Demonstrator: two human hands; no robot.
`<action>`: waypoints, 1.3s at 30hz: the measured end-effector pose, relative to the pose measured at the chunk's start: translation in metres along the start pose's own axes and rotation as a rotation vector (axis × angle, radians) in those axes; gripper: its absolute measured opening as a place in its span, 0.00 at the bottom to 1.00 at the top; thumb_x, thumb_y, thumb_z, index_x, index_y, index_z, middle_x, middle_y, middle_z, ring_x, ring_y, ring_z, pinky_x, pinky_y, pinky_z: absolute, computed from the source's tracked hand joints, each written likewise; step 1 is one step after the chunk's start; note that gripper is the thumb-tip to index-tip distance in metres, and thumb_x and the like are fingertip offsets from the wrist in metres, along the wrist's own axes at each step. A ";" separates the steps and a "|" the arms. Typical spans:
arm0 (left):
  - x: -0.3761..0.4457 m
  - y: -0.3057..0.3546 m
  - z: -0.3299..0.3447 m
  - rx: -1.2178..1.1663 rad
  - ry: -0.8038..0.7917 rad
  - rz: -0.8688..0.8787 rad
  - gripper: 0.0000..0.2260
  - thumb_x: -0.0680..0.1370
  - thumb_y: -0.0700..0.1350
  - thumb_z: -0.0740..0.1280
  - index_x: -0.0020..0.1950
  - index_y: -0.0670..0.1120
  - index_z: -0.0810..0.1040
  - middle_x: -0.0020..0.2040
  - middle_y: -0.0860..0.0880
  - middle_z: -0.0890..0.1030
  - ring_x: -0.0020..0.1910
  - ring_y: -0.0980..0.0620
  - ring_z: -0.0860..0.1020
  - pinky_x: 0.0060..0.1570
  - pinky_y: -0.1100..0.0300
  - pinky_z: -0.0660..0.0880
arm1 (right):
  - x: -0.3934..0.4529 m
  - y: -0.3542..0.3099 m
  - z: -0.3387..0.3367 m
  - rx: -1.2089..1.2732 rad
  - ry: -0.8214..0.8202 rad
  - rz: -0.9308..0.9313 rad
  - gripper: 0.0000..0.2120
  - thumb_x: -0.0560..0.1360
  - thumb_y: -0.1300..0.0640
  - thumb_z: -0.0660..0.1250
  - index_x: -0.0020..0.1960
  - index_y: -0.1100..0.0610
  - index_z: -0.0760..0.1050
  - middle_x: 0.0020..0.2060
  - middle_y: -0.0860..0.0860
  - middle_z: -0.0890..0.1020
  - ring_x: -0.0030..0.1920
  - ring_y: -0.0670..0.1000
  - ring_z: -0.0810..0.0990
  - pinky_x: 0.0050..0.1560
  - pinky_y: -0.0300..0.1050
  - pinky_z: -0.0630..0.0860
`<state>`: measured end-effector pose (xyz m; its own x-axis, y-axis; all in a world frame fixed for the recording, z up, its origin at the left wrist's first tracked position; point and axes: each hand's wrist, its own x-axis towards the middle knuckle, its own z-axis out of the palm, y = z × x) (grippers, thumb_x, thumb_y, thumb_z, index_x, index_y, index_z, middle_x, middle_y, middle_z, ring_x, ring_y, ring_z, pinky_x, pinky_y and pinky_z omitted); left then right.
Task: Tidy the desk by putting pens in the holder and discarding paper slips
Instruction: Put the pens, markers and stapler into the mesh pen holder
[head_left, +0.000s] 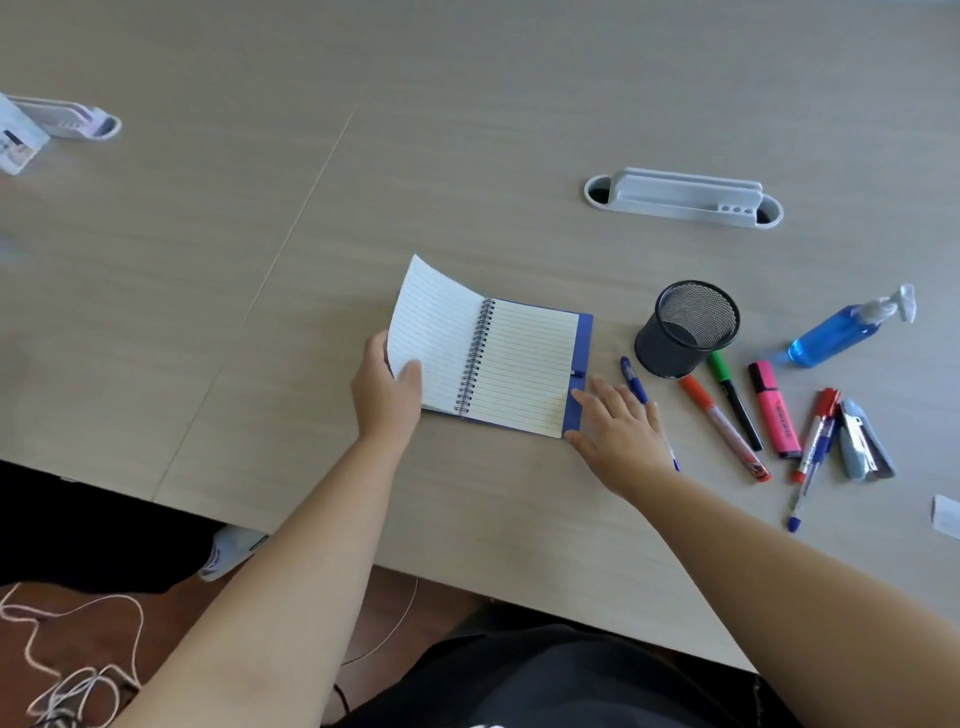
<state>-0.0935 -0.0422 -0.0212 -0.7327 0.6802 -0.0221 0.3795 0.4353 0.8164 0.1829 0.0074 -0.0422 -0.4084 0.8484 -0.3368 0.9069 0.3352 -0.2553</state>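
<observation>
A spiral notebook (519, 364) with a blue cover lies open in the middle of the desk. My left hand (387, 387) grips its lifted left pages. My right hand (618, 431) rests flat, fingers apart, against the notebook's right cover edge and over a blue pen (635, 382). An empty black mesh pen holder (685, 327) stands to the right. Beside it lie an orange marker (722, 426), a green marker (732, 397), a pink highlighter (774, 410), a red pen (816, 436) and another blue pen (802, 493). A white paper slip (946, 514) shows at the right edge.
A grey stapler (862, 441) lies right of the pens. A blue liquid pump bottle (847, 327) lies on its side behind them. A grey cable tray (685, 200) sits farther back, another one (67, 122) at far left. The desk's front edge runs below my arms.
</observation>
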 end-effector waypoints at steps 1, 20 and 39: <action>0.002 -0.006 -0.006 -0.002 0.009 -0.022 0.19 0.74 0.42 0.66 0.64 0.51 0.72 0.49 0.54 0.77 0.46 0.52 0.77 0.41 0.63 0.69 | 0.000 0.001 0.001 -0.006 0.004 -0.001 0.28 0.78 0.40 0.54 0.76 0.44 0.53 0.78 0.46 0.50 0.78 0.53 0.46 0.75 0.60 0.44; -0.005 -0.047 0.008 0.767 -0.473 0.373 0.32 0.76 0.67 0.33 0.79 0.57 0.40 0.78 0.62 0.37 0.77 0.51 0.34 0.72 0.47 0.30 | -0.002 0.001 0.002 -0.046 -0.015 0.012 0.28 0.79 0.39 0.51 0.77 0.42 0.49 0.78 0.45 0.48 0.78 0.53 0.45 0.73 0.63 0.39; -0.099 0.080 0.106 0.582 -0.610 1.085 0.12 0.70 0.45 0.71 0.53 0.53 0.82 0.63 0.51 0.78 0.67 0.38 0.72 0.61 0.47 0.68 | -0.015 0.069 -0.040 0.445 0.179 0.352 0.12 0.74 0.58 0.64 0.55 0.53 0.79 0.47 0.51 0.82 0.47 0.53 0.79 0.46 0.41 0.72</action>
<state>0.0690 -0.0119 -0.0152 0.3852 0.9180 0.0946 0.8881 -0.3966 0.2321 0.2560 0.0340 -0.0187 -0.0319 0.9464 -0.3214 0.8383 -0.1497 -0.5243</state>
